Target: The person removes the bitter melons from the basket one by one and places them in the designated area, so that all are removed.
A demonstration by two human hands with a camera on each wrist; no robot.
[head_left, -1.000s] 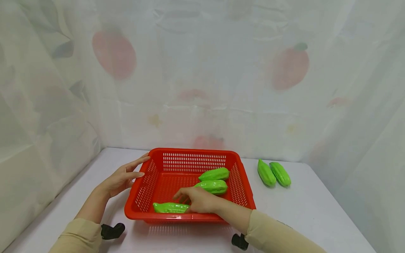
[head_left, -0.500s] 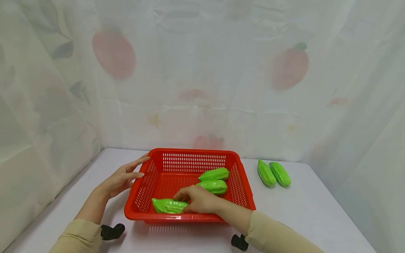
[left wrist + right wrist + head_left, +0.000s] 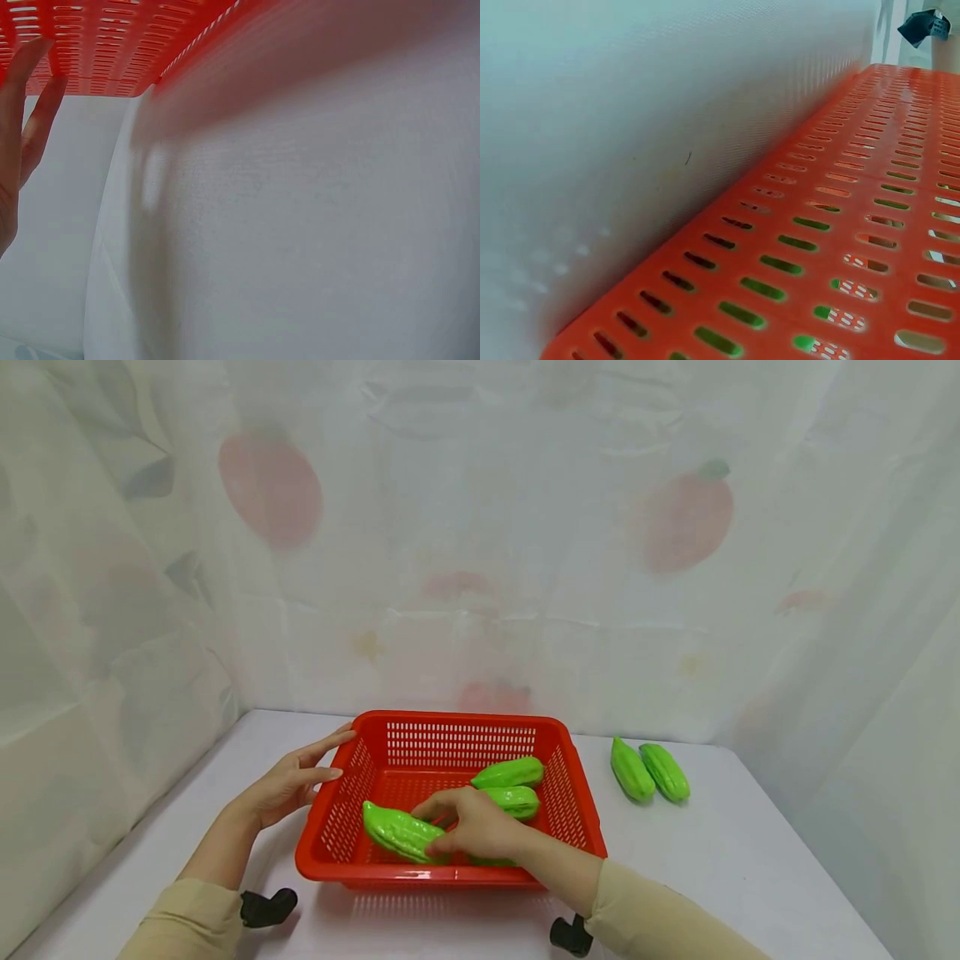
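Inside the red slotted plastic basket (image 3: 453,874), my right hand (image 3: 480,827) grips a bright green bitter melon (image 3: 397,833), its pointed end tilted up to the left. Two more bitter melons lie at the basket's right side, a rear one (image 3: 510,772) and a nearer one (image 3: 517,802) partly behind the hand. Some green (image 3: 491,862) also shows below that hand. My left hand (image 3: 288,785) rests extended fingers on the basket's left rim; the left wrist view has its fingers (image 3: 43,120) against the slotted wall. The right wrist view shows only the basket wall (image 3: 795,232), with green through its slots.
Right of the basket, two bitter melons (image 3: 632,770) (image 3: 664,772) lie side by side on the white table (image 3: 720,860). A pale printed curtain (image 3: 480,527) closes off the back and sides. Black wrist-camera parts (image 3: 268,908) sit by both sleeves.
The bitter melon in my right hand has risen from the basket floor near the front wall, its pointed end tipping upward. My left hand and the basket have stayed put.
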